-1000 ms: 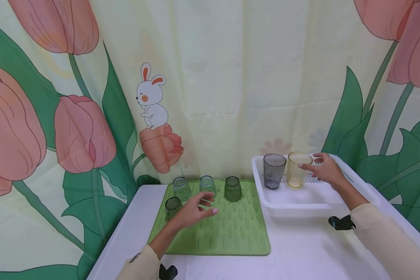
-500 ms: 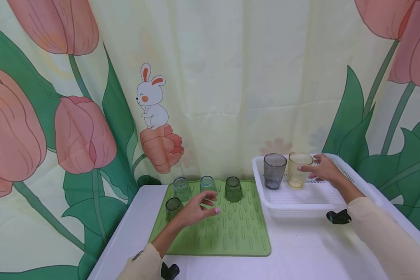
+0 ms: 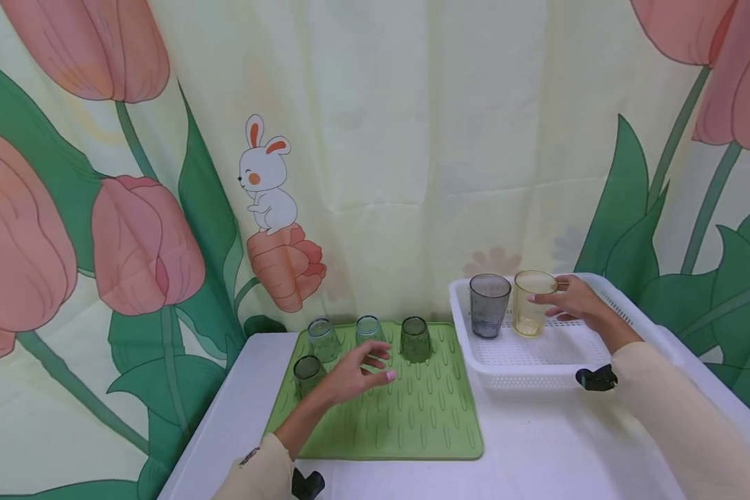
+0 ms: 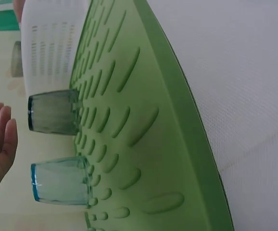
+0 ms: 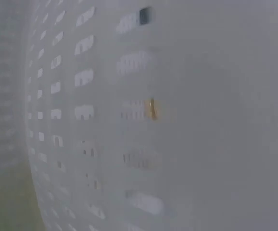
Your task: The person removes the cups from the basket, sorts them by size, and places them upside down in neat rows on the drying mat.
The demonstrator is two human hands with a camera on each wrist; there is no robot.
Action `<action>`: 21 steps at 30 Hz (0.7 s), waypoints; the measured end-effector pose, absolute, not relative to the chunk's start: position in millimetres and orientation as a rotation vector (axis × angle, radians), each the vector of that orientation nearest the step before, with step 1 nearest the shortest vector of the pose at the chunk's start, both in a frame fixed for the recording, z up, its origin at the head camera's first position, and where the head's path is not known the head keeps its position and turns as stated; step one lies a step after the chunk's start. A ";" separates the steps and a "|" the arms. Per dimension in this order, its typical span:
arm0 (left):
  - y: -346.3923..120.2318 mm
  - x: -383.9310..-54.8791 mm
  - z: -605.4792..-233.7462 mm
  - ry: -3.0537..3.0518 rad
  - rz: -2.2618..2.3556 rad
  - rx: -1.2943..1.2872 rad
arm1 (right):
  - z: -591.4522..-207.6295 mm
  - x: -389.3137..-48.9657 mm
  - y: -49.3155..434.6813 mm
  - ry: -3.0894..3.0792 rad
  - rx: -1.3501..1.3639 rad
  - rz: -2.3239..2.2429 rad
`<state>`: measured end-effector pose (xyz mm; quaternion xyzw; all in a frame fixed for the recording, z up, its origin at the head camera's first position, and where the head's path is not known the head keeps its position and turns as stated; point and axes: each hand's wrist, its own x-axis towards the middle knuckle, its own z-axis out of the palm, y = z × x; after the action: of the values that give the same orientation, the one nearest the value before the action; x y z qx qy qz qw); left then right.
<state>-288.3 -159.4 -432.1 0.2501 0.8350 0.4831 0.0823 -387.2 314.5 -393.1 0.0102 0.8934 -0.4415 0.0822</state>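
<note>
Four upside-down glasses (image 3: pixel 416 342) on green mat (image 3: pixel 412 434) | my left hand (image 3: pixel 350 376) over it, fingers loosely bent, holding nothing | grey glass (image 3: pixel 489 309), yellow glass (image 3: pixel 526 321) upright in white basket (image 3: pixel 537 379) | my right hand (image 3: pixel 578 300) curved at the yellow, grip I can't tell

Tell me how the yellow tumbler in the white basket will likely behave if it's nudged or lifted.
The yellow tumbler has smooth, see-through walls, so it may be slippery and, if glass, fragile. It stands taller than wide, so a high push could tip it. The gray tumbler is close beside it, so they might knock.
</note>
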 end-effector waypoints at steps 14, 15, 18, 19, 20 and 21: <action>-145.9 -289.7 -431.8 2.461 1.444 0.749 | -388.9 -391.3 309.7 2.646 0.046 -1.312; -146.0 -288.8 -431.3 2.457 1.448 0.749 | -389.4 -392.3 309.1 2.650 0.045 -1.307; -147.0 -288.2 -432.1 2.459 1.451 0.758 | -390.8 -394.2 309.0 2.662 0.053 -1.288; -147.4 -288.1 -432.5 2.460 1.453 0.760 | -391.1 -394.4 309.0 2.670 0.053 -1.280; -147.9 -287.9 -432.7 2.463 1.453 0.760 | -391.2 -394.2 308.9 2.675 0.053 -1.273; -148.3 -287.5 -432.6 2.463 1.454 0.758 | -391.4 -394.3 308.9 2.682 0.047 -1.265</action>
<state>-287.5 -148.3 -432.6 0.2552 0.8290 0.4892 0.0912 -394.3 308.9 -391.4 0.0157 0.9008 -0.4250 0.0878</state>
